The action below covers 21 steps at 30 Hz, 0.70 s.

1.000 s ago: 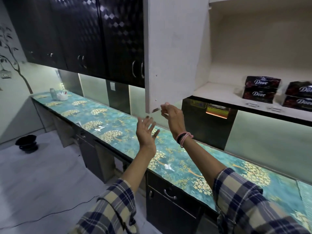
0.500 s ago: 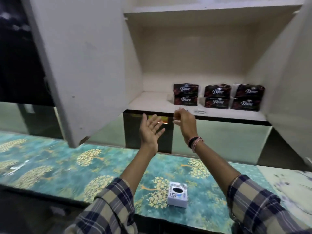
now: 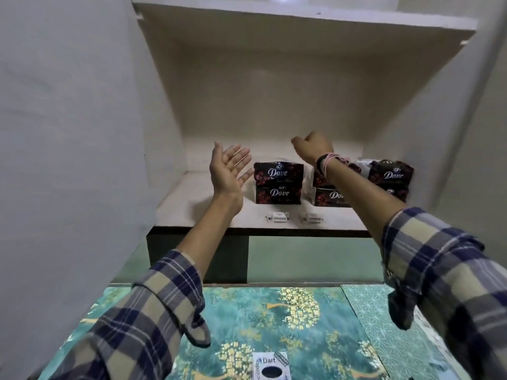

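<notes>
Dark Dove packs stand in three stacks of two on the lower shelf point(image 3: 192, 207) of an open wall cabinet: a left stack point(image 3: 278, 183), a middle stack point(image 3: 327, 197) partly behind my right arm, and a right stack point(image 3: 391, 176). My left hand point(image 3: 229, 171) is raised just left of the left stack, palm up, fingers straight, holding nothing. My right hand point(image 3: 312, 146) hovers above the middle stack with loosely curled fingers seen from behind, and nothing shows in it.
The cabinet's left door point(image 3: 68, 160) stands open at my left, the right door point(image 3: 477, 138) at my right. Two small white items point(image 3: 278, 216) lie at the shelf's front edge. A small white box point(image 3: 271, 366) sits on the teal patterned counter point(image 3: 274, 319) below.
My view has swung from the left door's edge to face the open cabinet. Both hands have risen from below the shelf to the level of the Dove packs.
</notes>
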Available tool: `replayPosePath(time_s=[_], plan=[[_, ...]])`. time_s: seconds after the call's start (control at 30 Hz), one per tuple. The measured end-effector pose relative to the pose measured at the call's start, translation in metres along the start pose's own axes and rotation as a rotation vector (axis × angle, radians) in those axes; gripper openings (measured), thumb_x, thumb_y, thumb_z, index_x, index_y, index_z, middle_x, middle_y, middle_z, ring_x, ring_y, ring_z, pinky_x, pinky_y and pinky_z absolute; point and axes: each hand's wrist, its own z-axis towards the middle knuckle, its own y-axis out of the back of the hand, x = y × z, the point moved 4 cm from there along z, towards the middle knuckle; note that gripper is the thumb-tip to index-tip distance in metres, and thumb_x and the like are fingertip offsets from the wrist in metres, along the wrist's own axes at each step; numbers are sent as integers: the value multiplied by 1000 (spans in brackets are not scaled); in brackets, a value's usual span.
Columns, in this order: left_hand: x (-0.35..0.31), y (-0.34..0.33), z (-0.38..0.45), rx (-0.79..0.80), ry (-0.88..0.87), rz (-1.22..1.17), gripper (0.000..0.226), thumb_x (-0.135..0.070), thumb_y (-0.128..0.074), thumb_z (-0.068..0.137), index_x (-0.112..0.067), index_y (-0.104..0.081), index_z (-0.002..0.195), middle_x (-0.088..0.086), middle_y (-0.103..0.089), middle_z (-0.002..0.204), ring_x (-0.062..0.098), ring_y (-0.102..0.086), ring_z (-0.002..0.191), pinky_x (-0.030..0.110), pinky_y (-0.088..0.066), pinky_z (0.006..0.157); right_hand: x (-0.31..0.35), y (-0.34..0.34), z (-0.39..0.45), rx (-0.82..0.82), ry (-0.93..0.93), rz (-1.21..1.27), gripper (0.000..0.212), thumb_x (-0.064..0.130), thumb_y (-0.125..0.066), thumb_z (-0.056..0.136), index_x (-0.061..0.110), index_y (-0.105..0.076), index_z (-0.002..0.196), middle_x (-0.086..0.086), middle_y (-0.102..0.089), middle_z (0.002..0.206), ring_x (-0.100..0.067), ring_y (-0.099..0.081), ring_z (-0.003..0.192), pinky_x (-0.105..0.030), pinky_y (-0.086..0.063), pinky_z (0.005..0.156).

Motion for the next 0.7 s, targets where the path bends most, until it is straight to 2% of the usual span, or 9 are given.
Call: replayPosePath(time_s=[0.13,0.17,0.27,0.33,0.4,0.47,0.53,0.63,0.7], plan=[[8,10,15,-10,25,-22,68,-62,-41,99,-8,-63,134,12,-72,126,25,-68,117,49,-52,104,13,-23,18,243,23,-301,49,38,-67,92,0,-62,123,-22,-64,121,-36,-60,107,-32,-43,78],[10,14,18,-16,28,-27,68,-62,-41,99,-9,-63,134,12,-72,126,25,-68,118,49,-51,105,15,-27,20,289,30,-365,53,39,-68,91,0,-60,126,-21,-63,124,-37,-60,111,-33,-45,80],[15,24,24,-44,39,-30,66,-62,-42,98,-9,-65,130,12,-73,125,25,-69,118,50,-51,105,19,-38,21,408,3,-501,50,37,-67,93,-1,-62,125,-15,-62,111,-33,-59,96,-33,-44,76],[16,28,25,-61,38,-25,65,-61,-43,99,-9,-66,129,12,-74,123,25,-69,117,50,-52,104,21,-44,24,467,13,-541,48,33,-63,97,-1,-61,131,-17,-64,123,-34,-61,105,-37,-48,85],[15,32,25,-80,33,-21,65,-61,-43,99,-9,-66,129,12,-74,123,25,-69,117,49,-53,103,28,-45,22,515,15,-493,50,31,-63,98,-2,-57,136,-18,-60,135,-35,-59,121,-39,-46,102],[14,35,23,-96,30,-15,65,-61,-44,98,-9,-66,130,12,-74,122,25,-70,116,48,-54,102,32,-43,20,507,-12,-448,56,37,-62,98,0,-54,140,-15,-59,135,-32,-58,122,-37,-43,108],[14,36,21,-102,27,-4,64,-61,-45,98,-9,-66,130,12,-75,122,25,-70,116,48,-55,101,29,-44,23,478,-61,-294,55,28,-64,98,-4,-51,141,-18,-54,145,-35,-53,132,-35,-42,112],[13,37,13,-114,22,6,62,-60,-45,98,-10,-66,129,12,-75,121,24,-70,115,46,-55,99,21,-54,31,497,-126,46,58,6,-69,91,-10,-45,142,-25,-45,151,-41,-44,140,-27,-52,101],[11,37,8,-122,17,7,61,-60,-45,98,-11,-67,128,11,-76,120,24,-71,115,46,-55,98,21,-52,19,533,-184,182,80,9,-85,74,-5,-45,142,-17,-51,146,-39,-50,134,-39,-50,105]])
